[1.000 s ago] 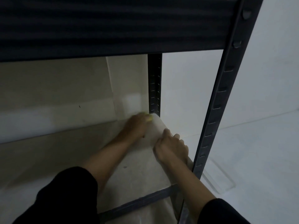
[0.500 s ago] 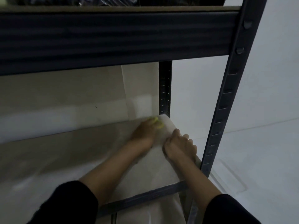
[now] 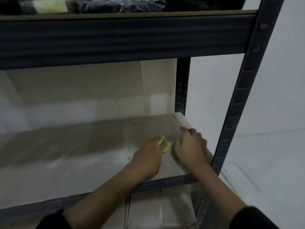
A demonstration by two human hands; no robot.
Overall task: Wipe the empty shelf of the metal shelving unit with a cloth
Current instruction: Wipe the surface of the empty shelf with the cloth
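The empty shelf (image 3: 69, 154) is a pale dusty board in a dark metal frame. My left hand (image 3: 148, 156) lies on its right part and presses a small yellow cloth (image 3: 162, 142) onto the board; most of the cloth is hidden under the hand. Just to the right, my right hand (image 3: 189, 146) rests on the board near the right edge with its fingers loosely bent, holding nothing.
A dark front beam (image 3: 123, 38) of the upper shelf hangs overhead, with dark wrapped bundles (image 3: 102, 5) on top. The front right post (image 3: 237, 104) and rear post (image 3: 182, 86) bound the shelf. A cardboard box (image 3: 161, 210) sits below. White wall and floor lie to the right.
My left hand has drawn the cloth from the back right corner toward the front and left. My right hand stays near the right edge. The camera has tilted up.
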